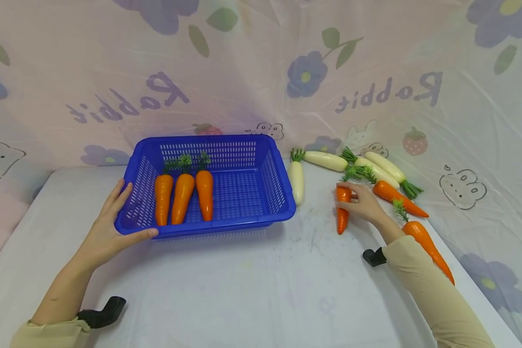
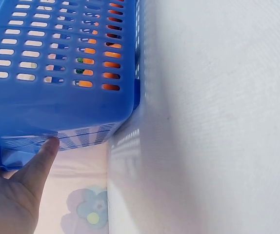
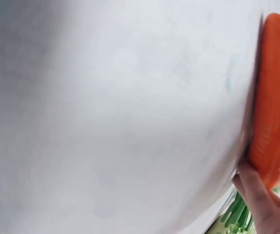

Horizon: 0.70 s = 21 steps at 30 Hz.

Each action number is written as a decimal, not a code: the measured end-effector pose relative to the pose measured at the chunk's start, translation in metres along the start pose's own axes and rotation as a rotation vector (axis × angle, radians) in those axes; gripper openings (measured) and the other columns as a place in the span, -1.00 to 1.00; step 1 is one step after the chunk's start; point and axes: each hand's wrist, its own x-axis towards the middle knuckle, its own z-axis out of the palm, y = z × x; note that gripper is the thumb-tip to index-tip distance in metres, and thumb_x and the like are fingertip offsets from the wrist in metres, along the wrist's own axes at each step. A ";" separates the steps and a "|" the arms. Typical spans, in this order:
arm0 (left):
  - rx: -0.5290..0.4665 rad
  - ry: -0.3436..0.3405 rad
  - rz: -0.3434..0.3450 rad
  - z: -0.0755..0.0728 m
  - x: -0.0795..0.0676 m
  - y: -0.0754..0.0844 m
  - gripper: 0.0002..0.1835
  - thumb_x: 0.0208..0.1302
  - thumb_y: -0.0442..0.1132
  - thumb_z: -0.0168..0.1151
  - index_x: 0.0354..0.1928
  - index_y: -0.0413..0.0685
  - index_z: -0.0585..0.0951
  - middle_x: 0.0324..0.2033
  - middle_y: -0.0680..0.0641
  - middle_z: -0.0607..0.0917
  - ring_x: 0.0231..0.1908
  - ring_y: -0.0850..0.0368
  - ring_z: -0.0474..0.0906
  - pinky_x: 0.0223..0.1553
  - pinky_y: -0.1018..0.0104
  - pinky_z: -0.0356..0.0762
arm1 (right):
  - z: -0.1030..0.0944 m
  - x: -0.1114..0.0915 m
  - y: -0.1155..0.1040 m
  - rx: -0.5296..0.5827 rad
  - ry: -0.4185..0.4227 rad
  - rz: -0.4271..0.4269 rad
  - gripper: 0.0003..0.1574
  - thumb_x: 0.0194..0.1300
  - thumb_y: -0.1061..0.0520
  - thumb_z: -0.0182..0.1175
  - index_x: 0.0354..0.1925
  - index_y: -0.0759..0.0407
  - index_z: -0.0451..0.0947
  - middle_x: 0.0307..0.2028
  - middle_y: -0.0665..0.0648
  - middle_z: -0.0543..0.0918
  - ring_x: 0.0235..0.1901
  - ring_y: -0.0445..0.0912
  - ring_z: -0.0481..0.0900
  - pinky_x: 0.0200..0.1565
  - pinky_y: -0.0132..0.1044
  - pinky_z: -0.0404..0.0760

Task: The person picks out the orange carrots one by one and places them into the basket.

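Observation:
At the left front corner of a blue plastic basket, my left hand rests with spread, fairly straight fingers along the side and the thumb on the front rim. The left wrist view shows a finger against the outer side wall. Three orange carrots with green tops lie side by side in the basket's left half. To the right of the basket, my right hand pinches a carrot between thumb and fingers, near its leafy end. That carrot lies at or close to the tabletop.
A white radish lies beside the basket's right wall. Several more radishes lie toward the back right. Two other carrots, one by the radishes and one partly behind the right sleeve, lie near the table's right edge. A printed cloth hangs behind.

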 end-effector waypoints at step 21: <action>-0.007 0.000 0.004 0.000 0.000 -0.001 0.19 0.02 -0.07 0.47 0.53 0.18 -0.18 0.52 0.00 -0.36 0.45 -0.36 -0.42 0.21 -0.59 -0.33 | 0.014 0.008 -0.012 -0.011 -0.127 -0.103 -0.23 0.27 0.02 0.24 0.39 0.12 0.27 0.34 0.35 0.28 0.22 0.28 0.32 0.20 0.25 0.36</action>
